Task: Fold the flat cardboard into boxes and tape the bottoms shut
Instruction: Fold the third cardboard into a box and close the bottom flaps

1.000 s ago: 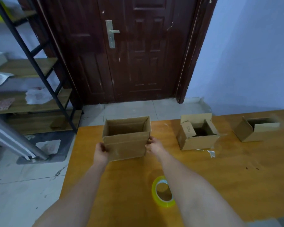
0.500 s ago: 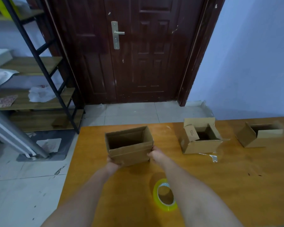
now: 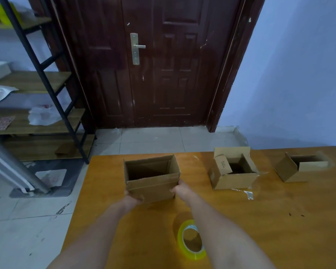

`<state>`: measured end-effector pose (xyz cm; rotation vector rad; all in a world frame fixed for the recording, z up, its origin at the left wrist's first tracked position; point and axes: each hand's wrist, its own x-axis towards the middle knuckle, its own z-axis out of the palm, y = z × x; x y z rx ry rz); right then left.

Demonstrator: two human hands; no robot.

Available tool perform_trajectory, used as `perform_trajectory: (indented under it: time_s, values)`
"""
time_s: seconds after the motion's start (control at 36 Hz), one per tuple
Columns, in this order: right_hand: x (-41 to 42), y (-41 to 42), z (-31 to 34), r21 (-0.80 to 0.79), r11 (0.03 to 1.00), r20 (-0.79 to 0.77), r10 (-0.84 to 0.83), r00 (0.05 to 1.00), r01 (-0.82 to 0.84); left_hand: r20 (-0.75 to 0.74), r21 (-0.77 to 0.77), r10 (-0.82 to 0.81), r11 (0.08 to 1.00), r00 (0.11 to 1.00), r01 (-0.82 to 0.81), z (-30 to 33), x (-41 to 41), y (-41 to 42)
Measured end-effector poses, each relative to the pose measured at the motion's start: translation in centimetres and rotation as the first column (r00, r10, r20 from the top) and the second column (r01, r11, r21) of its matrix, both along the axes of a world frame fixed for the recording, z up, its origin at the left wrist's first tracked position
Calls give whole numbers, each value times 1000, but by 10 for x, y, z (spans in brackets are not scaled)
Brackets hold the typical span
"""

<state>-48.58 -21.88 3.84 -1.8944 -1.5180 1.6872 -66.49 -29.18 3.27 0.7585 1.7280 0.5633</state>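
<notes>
Brown open-topped box [image 3: 152, 179] between hands [image 3: 155, 193]

We face a dark wooden door [image 3: 163, 61]. Left of it stands a black-framed shelf unit [image 3: 37, 84], right of it a pale blue wall [image 3: 299, 70], below it grey floor tiles [image 3: 149, 140].

Matt brown cardboard box [image 3: 153, 183] on a glossy orange wooden table [image 3: 260, 220]; shiny yellowish plastic tape roll [image 3: 191, 239].

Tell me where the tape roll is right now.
In the head view, the tape roll lies on the table near its front edge, against the right forearm.
</notes>
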Motion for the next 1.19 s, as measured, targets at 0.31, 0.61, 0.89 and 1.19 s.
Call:
perform_trajectory:
  time_s: [0.31,0.61,0.89,1.19]
  values:
    - [4,3,2,38,998,-15,42,999,-41,-84,-29,-59,998,995,57,0,-12,1]
    - [14,16,15,70,998,38,-6,999,3,-352,-32,-125,992,928,122,9,-33,5]
    - [15,30,37,173,938,-201,-265,943,300,-350,346,359,908,865,-237,35,-55,16]
    - [-8,27,36,299,944,-59,-129,990,141,-464,375,229,926,856,-44,42,-27,24]
